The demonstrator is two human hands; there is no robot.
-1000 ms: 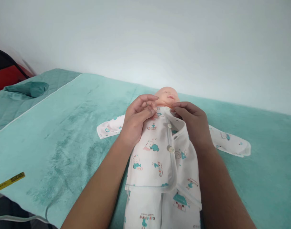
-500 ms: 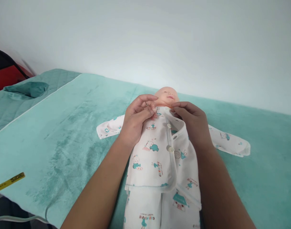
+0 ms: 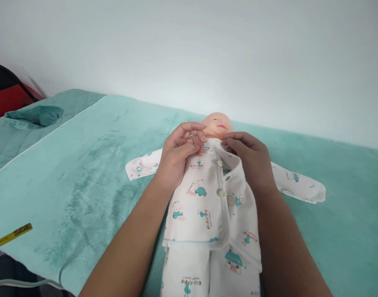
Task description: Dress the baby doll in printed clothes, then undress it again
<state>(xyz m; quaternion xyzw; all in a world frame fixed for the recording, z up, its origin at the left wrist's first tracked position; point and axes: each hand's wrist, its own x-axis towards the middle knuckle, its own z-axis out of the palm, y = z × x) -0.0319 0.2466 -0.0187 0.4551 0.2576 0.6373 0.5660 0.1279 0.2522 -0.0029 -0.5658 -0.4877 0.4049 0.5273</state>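
A baby doll (image 3: 216, 123) lies on its back on a teal blanket (image 3: 83, 173), head away from me. It wears a white printed shirt (image 3: 201, 206) with small buttons down the front, sleeves spread to both sides. My left hand (image 3: 178, 152) pinches the left side of the shirt's collar just under the doll's chin. My right hand (image 3: 249, 159) pinches the right collar edge beside it. Both hands have their fingers closed on the fabric. White printed trousers (image 3: 189, 272) cover the doll's legs near the bottom edge.
A darker quilted teal mat with a folded teal cloth (image 3: 37, 115) lies at the far left. A red and black object (image 3: 6, 93) stands behind it. A yellow tape strip (image 3: 11, 236) lies at the blanket's near left edge. A white wall rises behind.
Almost nothing has moved. My left fingers have shifted slightly on the collar; the right hand and the doll stay as they were.
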